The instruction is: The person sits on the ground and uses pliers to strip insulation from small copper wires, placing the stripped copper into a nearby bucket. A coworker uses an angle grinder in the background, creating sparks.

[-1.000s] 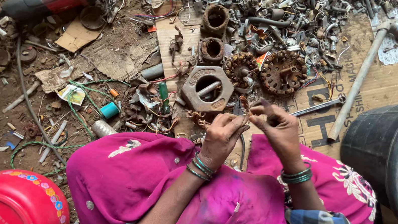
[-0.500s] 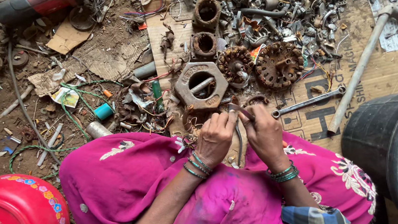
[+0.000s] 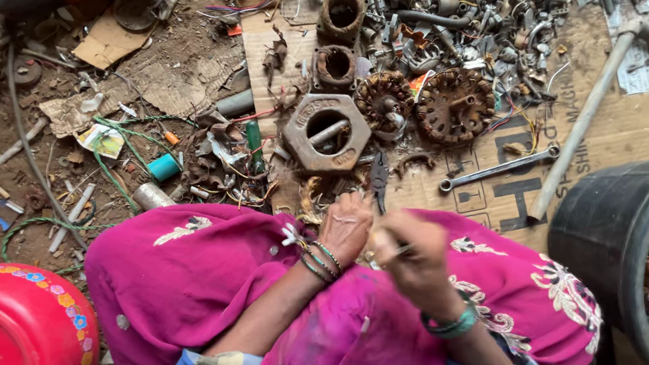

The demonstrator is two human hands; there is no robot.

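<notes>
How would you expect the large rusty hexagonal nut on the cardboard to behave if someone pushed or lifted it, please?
The hexagonal nut looks like thick rusted metal, so it is probably heavy for its size and rigid. It lies flat on the cardboard, so a push would likely make it slide rather than roll. Its rough rust should give a sure hold, not a slippery one.

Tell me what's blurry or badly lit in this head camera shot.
Head view: right hand smeared by motion blur; left hand and large rusty hexagonal metal nut sharper; soft even daylight, no glare; inside of the black plastic bucket shadowed.
</notes>
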